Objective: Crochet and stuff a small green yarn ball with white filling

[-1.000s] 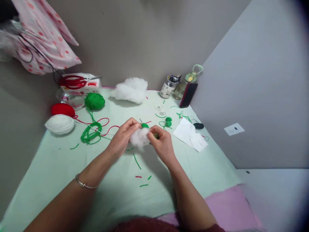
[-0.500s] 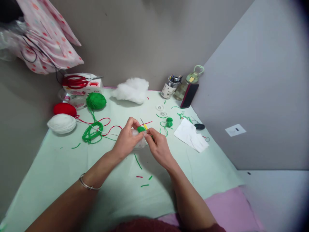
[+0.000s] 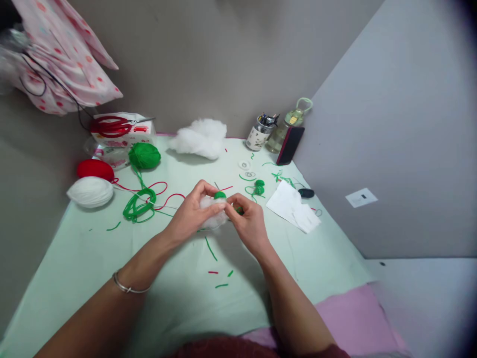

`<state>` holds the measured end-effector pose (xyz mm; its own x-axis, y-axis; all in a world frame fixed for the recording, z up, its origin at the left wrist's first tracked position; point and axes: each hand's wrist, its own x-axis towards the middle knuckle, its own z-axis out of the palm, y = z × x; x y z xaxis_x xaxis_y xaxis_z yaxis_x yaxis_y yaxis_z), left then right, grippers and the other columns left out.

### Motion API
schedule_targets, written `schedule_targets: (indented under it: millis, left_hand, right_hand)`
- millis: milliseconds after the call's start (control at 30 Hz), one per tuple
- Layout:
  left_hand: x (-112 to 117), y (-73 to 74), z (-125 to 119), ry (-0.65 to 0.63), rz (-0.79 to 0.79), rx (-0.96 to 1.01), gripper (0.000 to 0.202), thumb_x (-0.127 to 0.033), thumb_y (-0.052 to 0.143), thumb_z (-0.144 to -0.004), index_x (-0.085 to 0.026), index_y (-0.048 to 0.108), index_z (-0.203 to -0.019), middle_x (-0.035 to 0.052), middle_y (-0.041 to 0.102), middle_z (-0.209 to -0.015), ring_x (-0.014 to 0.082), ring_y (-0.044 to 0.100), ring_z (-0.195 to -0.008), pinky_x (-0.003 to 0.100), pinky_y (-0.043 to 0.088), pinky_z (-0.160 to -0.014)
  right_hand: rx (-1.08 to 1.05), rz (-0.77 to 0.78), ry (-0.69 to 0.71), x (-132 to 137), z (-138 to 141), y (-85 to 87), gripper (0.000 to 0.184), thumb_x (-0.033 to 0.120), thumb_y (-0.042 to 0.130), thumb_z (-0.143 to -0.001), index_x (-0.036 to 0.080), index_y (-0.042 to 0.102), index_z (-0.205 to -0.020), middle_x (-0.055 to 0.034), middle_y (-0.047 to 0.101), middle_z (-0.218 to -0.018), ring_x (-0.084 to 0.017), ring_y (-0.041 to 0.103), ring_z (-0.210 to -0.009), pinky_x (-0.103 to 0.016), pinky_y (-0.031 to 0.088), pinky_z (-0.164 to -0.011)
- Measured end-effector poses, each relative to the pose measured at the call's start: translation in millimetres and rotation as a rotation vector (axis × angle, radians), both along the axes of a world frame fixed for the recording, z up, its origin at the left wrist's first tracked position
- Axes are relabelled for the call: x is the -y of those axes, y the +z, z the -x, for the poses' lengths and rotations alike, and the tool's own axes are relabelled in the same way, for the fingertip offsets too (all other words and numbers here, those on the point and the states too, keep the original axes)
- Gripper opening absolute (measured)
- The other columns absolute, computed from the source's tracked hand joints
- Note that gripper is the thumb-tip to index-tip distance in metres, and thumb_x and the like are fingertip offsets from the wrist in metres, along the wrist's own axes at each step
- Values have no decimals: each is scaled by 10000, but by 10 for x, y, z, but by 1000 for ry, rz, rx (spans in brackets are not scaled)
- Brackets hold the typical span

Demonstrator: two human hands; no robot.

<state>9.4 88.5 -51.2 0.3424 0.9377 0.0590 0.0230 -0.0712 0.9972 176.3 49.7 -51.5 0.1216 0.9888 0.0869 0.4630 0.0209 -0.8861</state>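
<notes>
My left hand (image 3: 192, 208) is closed, thumb and fingers gripping a small green crochet piece (image 3: 219, 195). Tufts of white stuffing (image 3: 216, 220) show around and below it. My right hand (image 3: 248, 219) meets it from the right, thumb and fingertips pinched on the stuffing at the piece's edge. Something small and green shows inside the right fingers, mostly hidden. A thin metal shaft (image 3: 216, 186) pokes out just behind the crochet piece. On the table beyond my right hand lie small green crocheted balls (image 3: 260, 187) with yarn tails.
Green yarn (image 3: 144, 156), red yarn (image 3: 95, 170) and white yarn (image 3: 90, 192) lie left, their strands looping inward. Scissors (image 3: 112, 126) rest on a tissue pack. A stuffing heap (image 3: 201, 139), pen cup (image 3: 258, 135), bottle (image 3: 276, 138) and phone (image 3: 290, 145) line the back. White paper (image 3: 292, 206) lies right.
The yellow part seen beside the green piece is now hidden. More white stuffing shows between my hands, and the right fingers have bent inward. The view has shifted slightly.
</notes>
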Motion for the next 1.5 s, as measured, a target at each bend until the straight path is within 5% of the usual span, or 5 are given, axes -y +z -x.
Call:
schedule_targets:
  millis: [567, 733, 867, 1067, 1500]
  left_hand:
    - [-29, -261, -99, 208, 96, 49, 137, -260, 664, -802, -224, 551, -871, -26, 582, -851, 169, 550, -799, 290, 431, -745]
    - [-24, -270, -86, 163, 200, 183, 258, -334, 717, -813, -232, 540, -971, -21, 602, -942, 133, 594, -734, 253, 466, -670]
    - [23, -207, -128, 134, 280, 240, 293, -365, 733, -807, -235, 536, -979, -39, 565, -881, 108, 551, -619, 239, 452, -575]
    - [74, -191, -171, 160, 316, 253, 286, -377, 747, -834, -227, 549, -975, -36, 564, -869, 96, 528, -669, 211, 421, -592]
    - [18, -112, -78, 75, 117, 34, 239, -342, 742, -790, -226, 601, -945, -5, 637, -918, 156, 574, -768, 279, 446, -704]
  right_hand:
    - [118, -72, 135, 11, 35, 19, 157, 305, 632, -932, 224, 667, -802, 2, 617, -783, -153, 540, -725, -295, 391, -690]
    - [-316, -96, 214, -8, -94, 138, 229, 334, 650, -913, 214, 596, -725, -81, 686, -1158, -214, 659, -1005, -334, 505, -800]
    - [-468, 17, 182, -12, -76, 117, 151, 348, 637, -896, 233, 540, -895, -38, 685, -1100, -97, 530, -580, -275, 432, -558]
    - [75, -52, 153, -38, -10, -45, 189, 347, 590, -946, 218, 584, -808, 27, 549, -726, -131, 463, -665, -269, 372, -641]
    - [-57, 40, 201, 18, -57, 96, 239, 347, 539, -961, 213, 549, -764, 44, 447, -667, -124, 381, -614, -273, 312, -598]
